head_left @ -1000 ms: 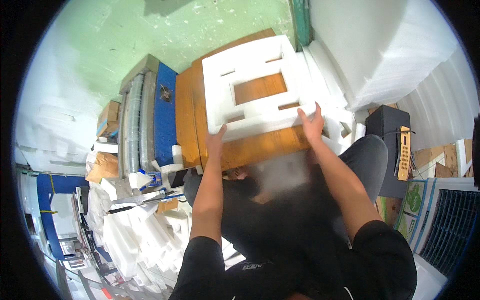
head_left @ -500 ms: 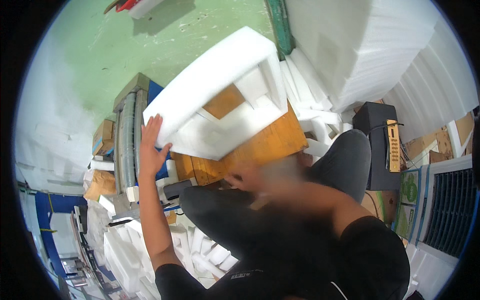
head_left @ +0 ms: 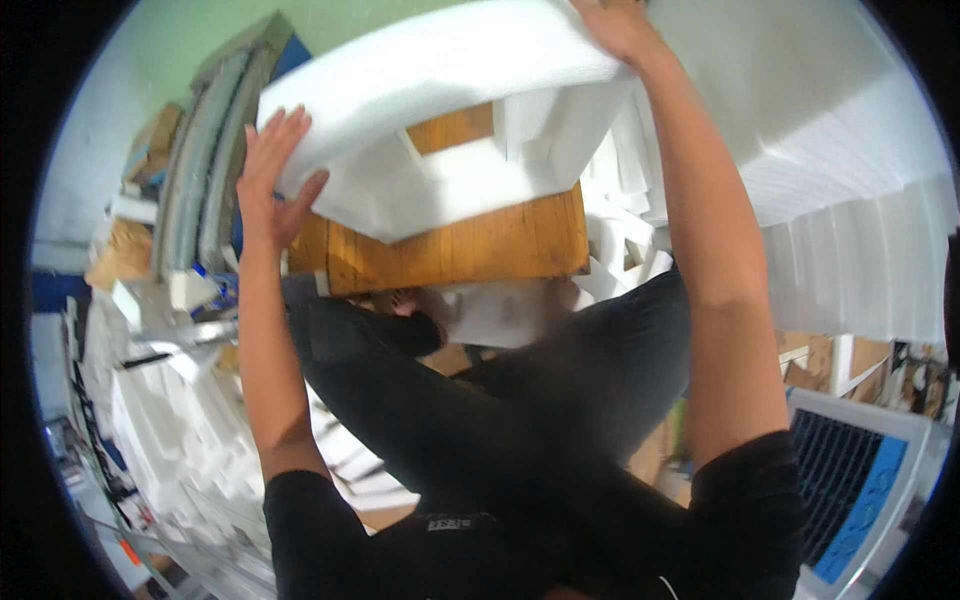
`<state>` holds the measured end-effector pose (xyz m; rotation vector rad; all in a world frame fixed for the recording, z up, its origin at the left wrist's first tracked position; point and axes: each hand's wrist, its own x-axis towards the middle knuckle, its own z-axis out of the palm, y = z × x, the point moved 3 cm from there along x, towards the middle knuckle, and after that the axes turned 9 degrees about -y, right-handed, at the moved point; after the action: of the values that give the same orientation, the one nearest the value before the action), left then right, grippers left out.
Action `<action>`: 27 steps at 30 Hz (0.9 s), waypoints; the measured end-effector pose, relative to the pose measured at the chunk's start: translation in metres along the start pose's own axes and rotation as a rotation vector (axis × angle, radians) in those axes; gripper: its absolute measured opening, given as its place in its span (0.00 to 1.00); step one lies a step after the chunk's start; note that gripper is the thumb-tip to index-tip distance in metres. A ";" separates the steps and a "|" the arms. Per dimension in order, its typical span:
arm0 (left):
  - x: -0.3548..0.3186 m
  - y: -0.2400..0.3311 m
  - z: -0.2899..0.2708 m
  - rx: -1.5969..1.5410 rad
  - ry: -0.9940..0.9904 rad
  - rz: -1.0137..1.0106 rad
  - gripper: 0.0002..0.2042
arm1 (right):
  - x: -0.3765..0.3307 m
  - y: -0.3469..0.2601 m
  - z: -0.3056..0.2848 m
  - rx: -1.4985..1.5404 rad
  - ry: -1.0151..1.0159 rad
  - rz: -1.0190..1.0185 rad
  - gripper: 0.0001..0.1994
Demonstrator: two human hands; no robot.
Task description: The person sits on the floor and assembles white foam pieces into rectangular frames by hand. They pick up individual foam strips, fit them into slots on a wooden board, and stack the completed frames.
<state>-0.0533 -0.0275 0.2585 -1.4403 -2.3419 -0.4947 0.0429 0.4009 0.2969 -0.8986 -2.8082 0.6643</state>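
Observation:
A large white foam frame [head_left: 375, 105] with rectangular openings stands on a slatted wooden bench top [head_left: 470, 245]. Its upper side is thick and smooth, and bare wood shows through one opening. On its left end rests my left hand [head_left: 272, 170], fingers spread and thumb apart. My right hand [head_left: 618, 28] lies on the far right corner of the foam, fingers stretched along it and partly cut off by the picture's top edge. Both hands touch the foam without wrapping round it.
A long grey roller device [head_left: 205, 165] stands left of the bench beside cardboard boxes [head_left: 153, 140]. Tall stacked white foam sheets [head_left: 790, 110] rise on the right. Foam offcuts [head_left: 170, 400] lie lower left. My dark-trousered legs [head_left: 400, 390] are before the bench.
My right hand has gone from low over my lap to the foam's far right corner. My left hand stays at the left end. The whole view has shifted, and the foam appears higher.

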 end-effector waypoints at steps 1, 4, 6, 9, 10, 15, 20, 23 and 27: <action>0.005 0.004 0.000 -0.033 0.100 0.046 0.28 | 0.011 0.014 0.001 -0.011 0.056 -0.078 0.40; 0.009 -0.013 0.020 -0.134 0.288 0.121 0.16 | 0.023 0.041 0.009 -0.001 0.136 -0.178 0.41; 0.007 -0.018 0.030 -0.206 0.411 0.151 0.13 | 0.015 0.030 0.007 -0.030 0.167 -0.172 0.41; 0.007 -0.022 0.034 -0.219 0.508 0.174 0.14 | 0.013 0.025 0.009 -0.076 0.197 -0.168 0.40; 0.008 -0.023 0.037 -0.215 0.532 0.182 0.16 | 0.022 0.039 0.011 -0.045 0.201 -0.210 0.40; 0.005 -0.027 0.042 -0.175 0.508 0.179 0.16 | 0.025 0.040 0.009 -0.071 0.180 -0.227 0.41; 0.003 -0.025 0.040 -0.118 0.477 0.159 0.18 | 0.024 0.039 0.011 -0.068 0.194 -0.206 0.39; 0.003 -0.028 0.046 -0.219 0.558 0.144 0.14 | 0.025 0.049 0.011 0.085 0.185 -0.302 0.42; 0.000 -0.016 0.044 -0.284 0.614 0.056 0.11 | 0.018 0.043 0.013 0.056 0.117 -0.167 0.46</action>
<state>-0.0726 -0.0140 0.2182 -1.2282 -1.7862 -1.1098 0.0476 0.4374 0.2663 -0.6614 -2.7086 0.6416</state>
